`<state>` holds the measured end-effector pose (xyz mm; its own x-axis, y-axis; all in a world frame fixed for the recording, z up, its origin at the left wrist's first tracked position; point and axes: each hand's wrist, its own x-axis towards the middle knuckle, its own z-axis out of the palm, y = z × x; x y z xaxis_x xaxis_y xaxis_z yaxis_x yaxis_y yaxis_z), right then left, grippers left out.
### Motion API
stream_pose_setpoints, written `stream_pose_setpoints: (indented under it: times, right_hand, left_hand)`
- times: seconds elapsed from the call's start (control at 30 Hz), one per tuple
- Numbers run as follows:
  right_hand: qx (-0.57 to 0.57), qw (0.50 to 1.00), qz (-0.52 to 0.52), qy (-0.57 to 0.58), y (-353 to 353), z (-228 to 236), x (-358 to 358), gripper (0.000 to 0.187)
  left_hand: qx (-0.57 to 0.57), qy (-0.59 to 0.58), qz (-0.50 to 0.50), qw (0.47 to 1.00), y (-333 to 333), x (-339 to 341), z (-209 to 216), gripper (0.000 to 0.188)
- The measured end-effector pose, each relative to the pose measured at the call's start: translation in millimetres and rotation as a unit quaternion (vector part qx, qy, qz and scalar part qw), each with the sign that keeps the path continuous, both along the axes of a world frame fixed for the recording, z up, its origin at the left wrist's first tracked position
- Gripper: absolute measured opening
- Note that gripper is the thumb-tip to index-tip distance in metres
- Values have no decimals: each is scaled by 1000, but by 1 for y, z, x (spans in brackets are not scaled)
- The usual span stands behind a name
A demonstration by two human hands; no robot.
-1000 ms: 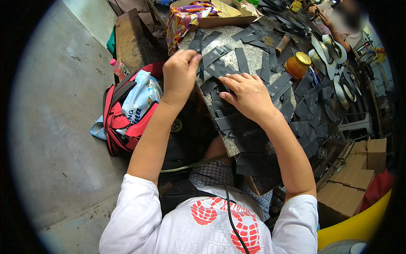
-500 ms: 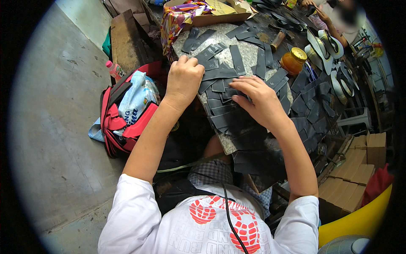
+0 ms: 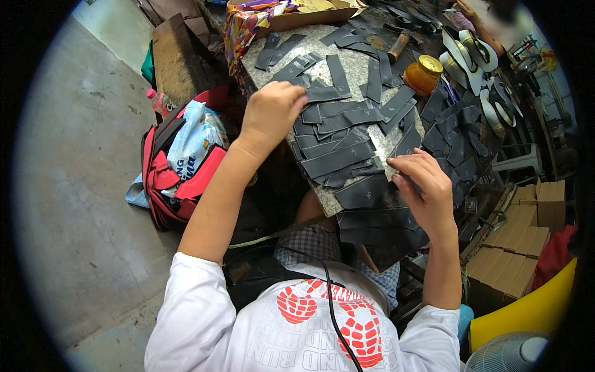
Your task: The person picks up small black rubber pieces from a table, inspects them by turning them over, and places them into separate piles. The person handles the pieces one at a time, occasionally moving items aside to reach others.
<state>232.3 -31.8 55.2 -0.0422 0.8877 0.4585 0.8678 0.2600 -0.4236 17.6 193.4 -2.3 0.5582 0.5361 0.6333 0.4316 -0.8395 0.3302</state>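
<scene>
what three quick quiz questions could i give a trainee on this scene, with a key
1. True or false: the orange jar has a yellow lid.
2. What lies in the red bag? (a) a fan (b) a blue-and-white packet (c) cardboard boxes
3. At the dark strips, which is nearer the red bag: the left hand or the right hand?

Key: 1. true; 2. b; 3. left hand

My left hand (image 3: 273,111) hides its own fingertips, so I can't tell whether they grip the black strip (image 3: 326,94) beside them. The pale marks on it are too small to read. The picture's edges cut off the cardboard box (image 3: 310,20) and the fan (image 3: 505,358); a co-worker's head (image 3: 511,22) is blurred.
</scene>
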Motion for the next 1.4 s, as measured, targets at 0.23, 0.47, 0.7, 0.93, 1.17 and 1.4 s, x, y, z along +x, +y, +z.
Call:
stream_pose_setpoints:
  times: [0.23, 0.47, 0.7, 0.93, 1.17, 1.4]
  right_hand:
    - [2, 1000, 6, 23, 25, 2, 1, 24]
    - [-39, 996, -31, 71, 141, -19, -1, 22]
    - [-83, 980, -80, -162, 198, -39, -17, 26]
    - [-177, 977, -96, -69, 212, -29, -14, 17]
    - [-123, 973, -127, -146, 208, -28, -12, 14]
    - [-97, 977, -151, -111, 200, -29, -12, 29]
  left_hand:
    - [-55, -109, 73, 990, 11, -36, 19, 13]
    - [29, 44, 36, 998, -5, 4, 2, 10]
    - [-7, 151, 97, 984, -2, 19, 3, 20]
    - [-71, 35, 43, 996, -2, 14, 2, 17]
    - [-207, -52, -85, 973, -9, -8, 16, 16]
    - [-355, -217, -121, 901, -5, -34, 18, 16]
